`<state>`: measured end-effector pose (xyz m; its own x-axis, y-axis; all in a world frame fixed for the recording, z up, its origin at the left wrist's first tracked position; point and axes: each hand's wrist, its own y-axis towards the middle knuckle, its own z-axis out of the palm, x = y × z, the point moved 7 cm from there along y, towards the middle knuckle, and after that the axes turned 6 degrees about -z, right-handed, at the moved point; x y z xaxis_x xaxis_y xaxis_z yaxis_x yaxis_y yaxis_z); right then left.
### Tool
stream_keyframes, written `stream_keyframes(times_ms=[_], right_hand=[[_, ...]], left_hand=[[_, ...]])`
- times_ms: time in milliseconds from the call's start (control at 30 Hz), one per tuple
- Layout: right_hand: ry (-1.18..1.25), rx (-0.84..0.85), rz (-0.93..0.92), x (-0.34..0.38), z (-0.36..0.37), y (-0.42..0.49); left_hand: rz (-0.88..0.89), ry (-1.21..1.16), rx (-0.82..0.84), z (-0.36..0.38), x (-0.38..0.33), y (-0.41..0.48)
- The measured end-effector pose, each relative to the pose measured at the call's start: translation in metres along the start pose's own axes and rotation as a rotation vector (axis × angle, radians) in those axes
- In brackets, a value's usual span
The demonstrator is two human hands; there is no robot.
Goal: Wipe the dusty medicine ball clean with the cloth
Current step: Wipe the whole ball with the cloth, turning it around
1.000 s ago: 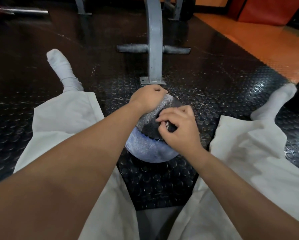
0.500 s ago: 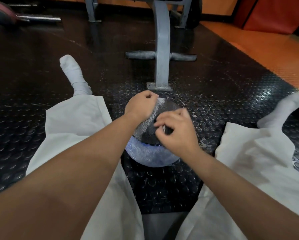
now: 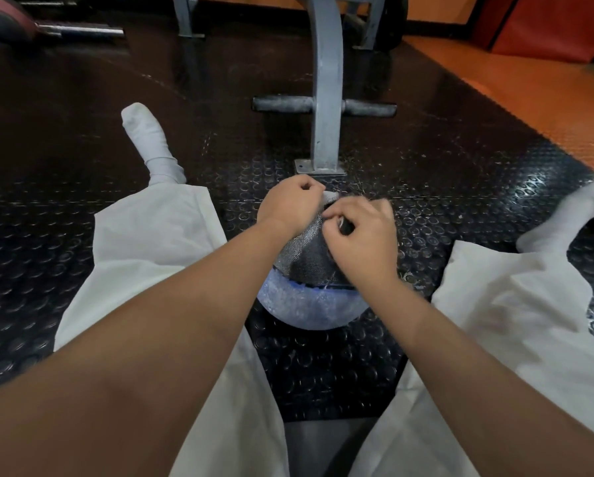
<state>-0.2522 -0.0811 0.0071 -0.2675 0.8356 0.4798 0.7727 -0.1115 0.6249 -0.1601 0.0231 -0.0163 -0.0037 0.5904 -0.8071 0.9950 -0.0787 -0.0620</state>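
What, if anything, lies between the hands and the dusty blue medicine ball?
Only the grey patterned cloth, draped over the top of the blue medicine ball; the left hand and right hand both grip it. Nothing else visible intervenes.

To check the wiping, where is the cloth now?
Head view, centre: the cloth is draped over the top of the medicine ball, held by the left hand and the right hand, just nearer than the grey metal post.

Bench post [image 3: 325, 98] blocks beyond — legs [image 3: 144, 256] hem both sides.
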Motion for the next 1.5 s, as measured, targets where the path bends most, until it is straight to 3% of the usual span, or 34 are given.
stream_keyframes(times_ms=[133, 200, 233, 367, 467, 533, 700, 767, 833, 967, 1067, 1200, 1267, 1333, 1500], right_hand=[[0.057, 0.066, -0.355, 0.019, -0.001, -0.025], [0.118, 0.130, -0.437, 0.017, -0.005, -0.016], [0.156, 0.151, -0.388, 0.011, -0.006, -0.007], [0.246, 0.116, 0.196, -0.042, 0.001, 0.033], [0.106, 0.072, 0.229, -0.037, 0.002, 0.027], [0.054, 0.019, 0.127, -0.015, 0.001, 0.001], [-0.010, 0.075, -0.439, 0.032, 0.010, -0.057], [0.032, 0.101, -0.478, 0.023, 0.008, -0.042], [0.084, 0.107, -0.344, 0.014, 0.005, -0.018], [0.134, 0.056, 0.109, -0.015, 0.004, 0.017], [0.079, 0.045, -0.013, -0.008, 0.004, 0.014], [0.071, 0.202, -0.398, 0.014, 0.010, -0.008], [0.092, 0.281, -0.482, 0.015, 0.009, -0.002], [0.138, 0.294, -0.428, 0.010, 0.010, 0.012], [0.111, 0.141, -0.069, -0.015, 0.013, 0.038]], left_hand=[[0.006, -0.027, 0.028, -0.004, 0.006, 0.000], [0.010, -0.033, 0.026, -0.005, 0.008, -0.002], [0.014, -0.029, 0.020, -0.005, 0.009, -0.002], [-0.014, -0.005, -0.007, -0.002, 0.007, -0.003], [-0.017, 0.034, -0.029, 0.001, 0.003, -0.002], [-0.022, 0.020, -0.031, 0.000, 0.003, 0.002], [-0.001, 0.006, 0.009, 0.000, 0.005, 0.005], [0.023, 0.010, 0.040, 0.000, 0.006, 0.004], [0.030, 0.010, 0.076, 0.001, 0.009, 0.005], [-0.002, 0.023, 0.082, 0.005, 0.011, 0.008], [-0.043, 0.042, 0.030, 0.003, 0.011, 0.012], [-0.033, 0.021, 0.064, 0.004, 0.014, 0.019], [-0.022, 0.008, 0.088, 0.005, 0.014, 0.020], [0.010, 0.032, 0.123, 0.008, 0.011, 0.019], [0.014, 0.025, 0.066, 0.005, 0.002, 0.015]])
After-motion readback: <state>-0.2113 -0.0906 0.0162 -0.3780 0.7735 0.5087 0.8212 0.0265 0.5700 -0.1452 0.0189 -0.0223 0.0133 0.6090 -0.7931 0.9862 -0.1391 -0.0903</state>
